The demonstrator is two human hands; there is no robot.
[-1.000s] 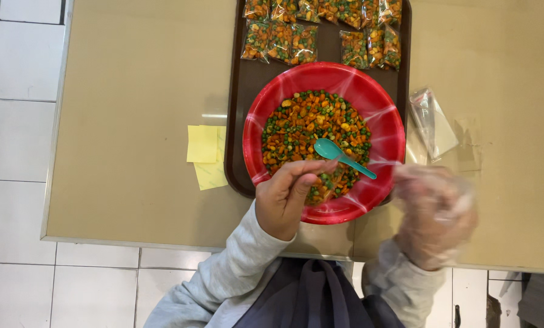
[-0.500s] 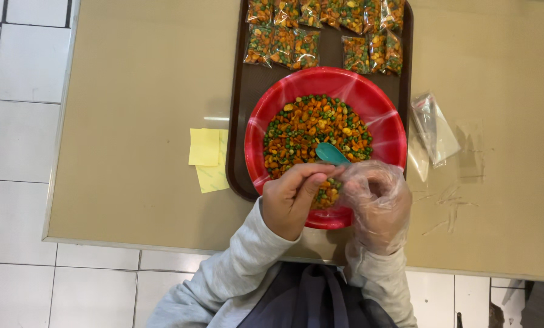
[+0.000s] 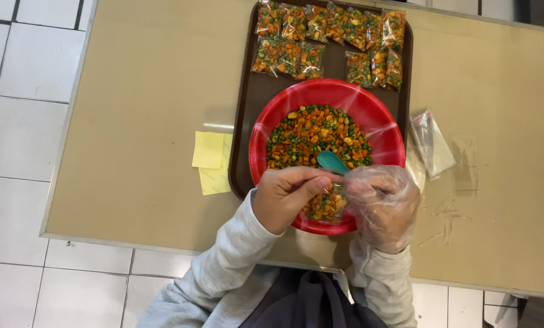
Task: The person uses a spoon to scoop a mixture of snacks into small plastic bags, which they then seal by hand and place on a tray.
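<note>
A red bowl [image 3: 386,124] full of an orange and green snack mix [image 3: 311,135] sits on a dark brown tray [image 3: 245,121]. My bare left hand [image 3: 284,195] is over the bowl's near rim, gripping the handle of a teal spoon [image 3: 331,161]. My right hand [image 3: 382,205], in a clear plastic glove, sits beside it and holds a small clear bag [image 3: 325,206] partly filled with the mix. The spoon's bowl lies just above the bag's mouth. Several filled packets [image 3: 326,36] lie in rows at the tray's far end.
A small stack of empty clear bags [image 3: 433,143] lies on the tan table [image 3: 132,91] right of the bowl. Yellow paper notes [image 3: 210,159] lie left of the tray. White floor tiles [image 3: 17,133] show beyond the table's left edge.
My gloved right hand moved left from the table's right side to the bowl's near rim, bringing a bag next to my left hand. The spoon drew back toward the bag.
</note>
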